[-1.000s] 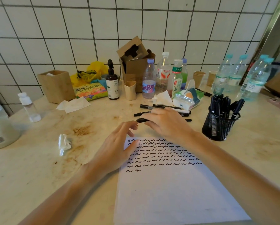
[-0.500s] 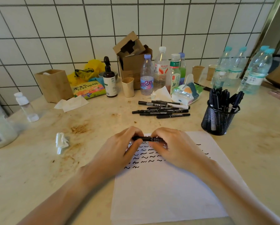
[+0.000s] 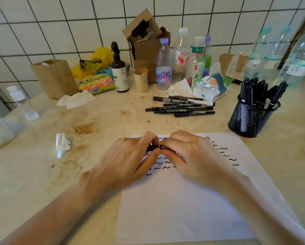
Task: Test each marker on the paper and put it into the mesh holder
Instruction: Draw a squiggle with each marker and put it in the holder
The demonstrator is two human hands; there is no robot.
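Cream stone table [image 3: 33,183], stained brown in patches, carries a white sheet of paper [image 3: 174,209] nearest the person, its far part filled with rows of black squiggles. Over those rows both hands meet on one slim black marker [image 3: 157,147]: the left hand [image 3: 123,161] pinches its left end, the right hand [image 3: 194,160] curls round its right end, thumbs nearly touching. The marker's long axis runs left to right across the body, so pulling the cap off, by my judgement, means drawing the hands apart sideways. Farther off to the right stands the black mesh holder [image 3: 248,121] full of dark markers, nearer the right hand. Beyond lies a loose pile of black markers [image 3: 181,106], presumably untested.
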